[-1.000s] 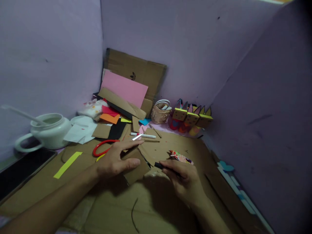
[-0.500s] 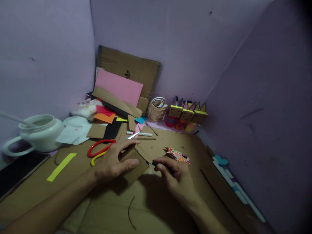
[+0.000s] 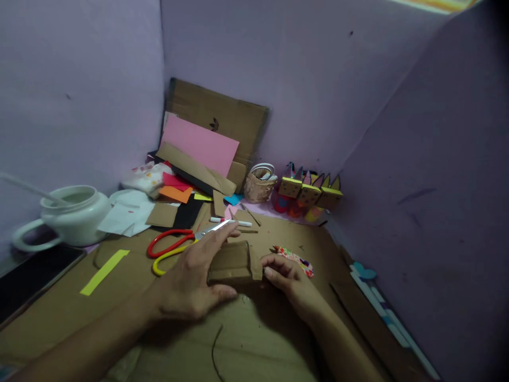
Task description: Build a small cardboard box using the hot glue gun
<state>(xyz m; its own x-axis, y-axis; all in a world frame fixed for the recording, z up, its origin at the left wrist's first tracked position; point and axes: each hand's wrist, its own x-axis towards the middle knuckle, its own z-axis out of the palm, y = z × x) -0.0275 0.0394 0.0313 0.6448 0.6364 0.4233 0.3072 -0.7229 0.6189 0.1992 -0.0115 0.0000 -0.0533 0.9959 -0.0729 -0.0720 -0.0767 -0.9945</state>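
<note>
A small folded cardboard piece (image 3: 230,261) stands between my hands, a narrow flap at its right end. My left hand (image 3: 194,273) is curved round its left side, thumb below and fingers above. The fingertips of my right hand (image 3: 288,278) pinch at the right end by the flap; any small item inside that pinch is hidden. Scissors with red and yellow handles (image 3: 170,246) lie just behind my left hand, blades pointing right. Beyond the fingers is a white marker (image 3: 234,222). A floral-patterned item (image 3: 294,259) rests behind my right hand.
At the left are a white pot (image 3: 75,215), a dark phone (image 3: 40,276) and a yellow strip (image 3: 104,273). Coloured paper and a pink sheet (image 3: 201,144) lean at the back, near a small basket (image 3: 260,184) and decorated cups (image 3: 306,193). White strips (image 3: 382,307) line the right edge.
The cardboard piece has been turned, and its folded side and flap now show. My left hand has opened wider around it. The dark object in my right fingertips is no longer visible.
</note>
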